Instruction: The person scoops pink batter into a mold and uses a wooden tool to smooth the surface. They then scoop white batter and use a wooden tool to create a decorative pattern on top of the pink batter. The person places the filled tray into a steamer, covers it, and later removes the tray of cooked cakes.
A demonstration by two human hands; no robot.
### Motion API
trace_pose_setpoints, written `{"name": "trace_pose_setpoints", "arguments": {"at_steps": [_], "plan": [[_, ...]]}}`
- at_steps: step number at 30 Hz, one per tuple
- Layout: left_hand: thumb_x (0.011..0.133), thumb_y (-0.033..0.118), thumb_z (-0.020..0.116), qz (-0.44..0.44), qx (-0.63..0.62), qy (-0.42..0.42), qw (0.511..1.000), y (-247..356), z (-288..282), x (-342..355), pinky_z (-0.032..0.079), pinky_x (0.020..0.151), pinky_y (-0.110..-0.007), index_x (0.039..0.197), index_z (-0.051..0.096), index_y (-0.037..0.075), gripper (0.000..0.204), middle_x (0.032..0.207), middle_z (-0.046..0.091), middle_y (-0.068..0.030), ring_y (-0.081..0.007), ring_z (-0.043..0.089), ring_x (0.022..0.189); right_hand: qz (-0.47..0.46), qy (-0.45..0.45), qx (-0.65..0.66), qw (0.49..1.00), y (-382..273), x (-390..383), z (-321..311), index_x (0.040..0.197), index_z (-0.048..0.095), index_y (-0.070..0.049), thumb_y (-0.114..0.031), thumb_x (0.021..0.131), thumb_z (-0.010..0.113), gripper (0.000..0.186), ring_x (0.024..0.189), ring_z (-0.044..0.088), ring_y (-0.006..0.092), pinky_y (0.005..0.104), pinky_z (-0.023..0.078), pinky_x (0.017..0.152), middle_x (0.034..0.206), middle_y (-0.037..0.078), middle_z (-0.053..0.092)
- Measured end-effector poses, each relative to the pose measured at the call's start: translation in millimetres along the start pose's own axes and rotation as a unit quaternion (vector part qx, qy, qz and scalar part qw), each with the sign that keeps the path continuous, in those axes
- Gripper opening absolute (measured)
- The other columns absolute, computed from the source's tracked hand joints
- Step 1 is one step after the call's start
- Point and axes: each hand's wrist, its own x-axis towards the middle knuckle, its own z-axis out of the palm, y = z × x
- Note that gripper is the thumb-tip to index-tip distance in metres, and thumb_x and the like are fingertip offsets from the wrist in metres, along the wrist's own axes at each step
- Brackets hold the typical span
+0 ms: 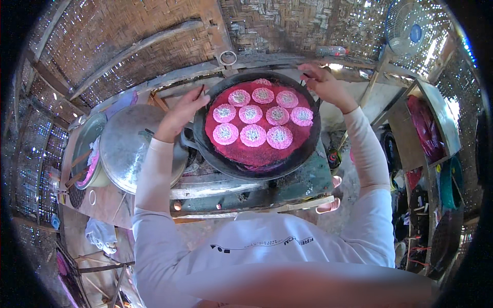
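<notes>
A large black wok (259,169) sits on the stove, its inside covered in deep red-pink material (228,149). Several round pink discs (253,134) with pale, lacy centres lie on it. My left hand (185,110) is at the wok's upper left, fingertips pinched on a thin dark thing too small to make out. My right hand (331,90) is at its upper right, fingers curled round a small dark thing I cannot make out. A large dented metal lid (131,151) lies to the left of the wok.
At far left are a pot (87,123) with wooden-handled tools and a white cloth (100,236). Woven walls (303,25) surround me, with a fan (403,31) at upper right. A wooden box shelf (426,128) and clutter stand right. Pink sandals (328,205) are on the floor.
</notes>
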Motion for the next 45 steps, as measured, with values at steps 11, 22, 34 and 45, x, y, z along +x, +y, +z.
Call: {"name": "trace_pose_setpoints", "arguments": {"at_steps": [11,22,34,45], "plan": [[0.086,0.015,0.055,0.029,-0.110,-0.144,0.983,-18,61,26,0.036,0.095,-0.028,0.131,0.034,0.003,0.051,0.123,0.049,-0.0065,-0.0137,0.047,0.109,0.033,0.067,-0.318,0.945,53,-76,-30,0.095,0.055,-0.004,0.000,0.070,0.052,0.025,0.068,0.061,0.0302,0.0398,0.046,0.060,0.068,0.016,0.060],[0.081,0.021,0.057,-0.019,0.202,-0.078,0.976,-52,68,40,0.040,0.088,-0.028,0.125,0.045,0.005,0.048,0.112,0.056,-0.0122,-0.0156,0.052,0.103,0.192,0.175,-0.274,0.926,176,-134,-40,0.090,0.062,-0.005,-0.006,0.075,0.048,0.020,0.075,0.060,0.0353,0.0400,0.047,0.067,0.076,0.019,0.062],[0.079,0.016,0.060,0.036,0.246,0.014,0.968,-42,99,-6,0.042,0.064,-0.024,0.111,0.056,0.002,0.035,0.091,0.063,-0.0076,-0.0102,0.054,0.070,0.133,0.099,-0.346,0.924,138,-84,39,0.093,0.067,-0.022,-0.026,0.075,0.061,0.020,0.100,0.049,0.0293,0.0455,0.038,0.083,0.098,0.009,0.054],[0.078,0.018,0.058,0.072,0.270,0.032,0.960,-57,89,-23,0.038,0.081,-0.031,0.112,0.057,0.008,0.035,0.108,0.061,-0.0074,-0.0201,0.056,0.091,0.137,0.055,-0.357,0.923,122,-68,26,0.080,0.069,-0.021,-0.025,0.072,0.059,0.013,0.090,0.054,0.0284,0.0438,0.037,0.079,0.087,0.007,0.059]]}}
